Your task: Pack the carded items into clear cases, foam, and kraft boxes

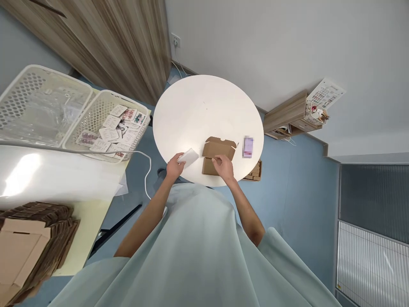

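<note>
My left hand is closed on a flat white card near the front left of the round white table. Just right of the card lies an unfolded brown cardboard box, its slotted flap standing toward the far side. Over the near half of that box is my right hand, with thumb and fingertips pinched together close to the fold. Whatever sits between those fingertips, if anything, is too small to make out.
A blurred purple item lies at the table's right. On the left side table stand a white basket of carded items, a basket of clear bags and stacked flat cardboard boxes. Below the round table's right edge is a carton.
</note>
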`<state>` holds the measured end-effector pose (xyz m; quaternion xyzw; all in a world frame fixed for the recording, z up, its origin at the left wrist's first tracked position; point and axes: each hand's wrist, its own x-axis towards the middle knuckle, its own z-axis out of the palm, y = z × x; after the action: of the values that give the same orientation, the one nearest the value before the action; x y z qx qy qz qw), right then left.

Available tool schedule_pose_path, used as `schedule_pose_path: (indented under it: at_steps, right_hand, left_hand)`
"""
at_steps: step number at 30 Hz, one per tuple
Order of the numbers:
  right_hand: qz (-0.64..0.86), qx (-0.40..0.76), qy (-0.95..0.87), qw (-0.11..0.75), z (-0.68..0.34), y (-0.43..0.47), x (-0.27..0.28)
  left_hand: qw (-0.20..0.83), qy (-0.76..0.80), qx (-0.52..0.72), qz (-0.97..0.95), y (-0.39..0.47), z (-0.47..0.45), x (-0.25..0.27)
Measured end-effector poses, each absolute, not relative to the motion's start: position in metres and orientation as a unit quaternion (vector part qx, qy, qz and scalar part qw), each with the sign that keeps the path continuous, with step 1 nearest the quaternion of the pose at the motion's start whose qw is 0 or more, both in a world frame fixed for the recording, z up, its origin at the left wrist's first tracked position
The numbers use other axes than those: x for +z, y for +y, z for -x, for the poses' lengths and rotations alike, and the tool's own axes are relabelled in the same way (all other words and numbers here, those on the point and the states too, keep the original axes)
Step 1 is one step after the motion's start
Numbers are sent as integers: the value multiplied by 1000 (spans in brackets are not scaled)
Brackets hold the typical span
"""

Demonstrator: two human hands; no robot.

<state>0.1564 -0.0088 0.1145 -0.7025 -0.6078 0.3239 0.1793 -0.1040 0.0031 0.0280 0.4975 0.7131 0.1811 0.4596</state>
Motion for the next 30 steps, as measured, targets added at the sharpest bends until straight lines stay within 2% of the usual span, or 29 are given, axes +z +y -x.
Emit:
schedule_pose_path:
  at_steps: [5, 9, 14, 18, 22, 30]
  right_hand:
    - [601, 459, -606, 248, -173, -10, 109]
    - [575, 531, -581, 223, -192, -20, 97]
    - [605, 566, -492, 268, -216, -41, 75]
    - [695, 510, -439, 254, -225, -51, 63]
    - [752, 418, -468, 204, -225, -47, 56]
    - [736, 398, -544, 69, -220, -27, 41]
  left_hand:
    - [572, 564, 218, -554, -7, 93, 66]
    - [585, 518, 205, -590, -5, 67, 87]
    - [593, 516, 175, -593, 1, 30, 86]
    - [524, 627, 177, -549, 2, -2, 73]
    - [434, 702, 172, -537, 1, -28, 58]
    - [434, 671, 109, -591, 3, -33, 34]
